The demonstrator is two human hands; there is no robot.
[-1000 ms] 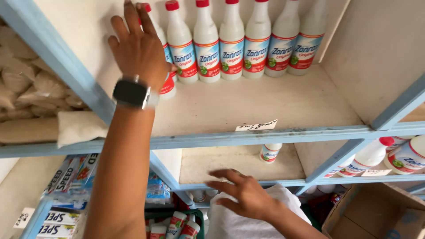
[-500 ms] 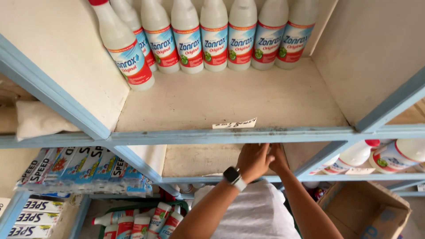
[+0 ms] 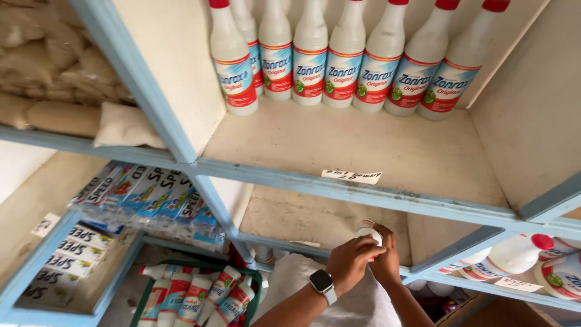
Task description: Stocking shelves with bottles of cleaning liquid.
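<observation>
My left hand, with a dark smartwatch on the wrist, and my right hand are pressed together at the front edge of the lower shelf. Both close around a small white bottle that stands there; only its top shows above my fingers. On the upper shelf, a row of several white bottles with red caps and red-and-blue labels stands against the back wall, well above my hands.
A green crate of similar bottles lies below left. Blue packets and white boxes fill the left compartments, pale sacks the top left. More white bottles lie at the right. A paper label sits on the blue shelf edge.
My left hand came down from the bottles on the upper shelf and joined my right hand at the lower shelf. Both hands now grip the small white bottle.
</observation>
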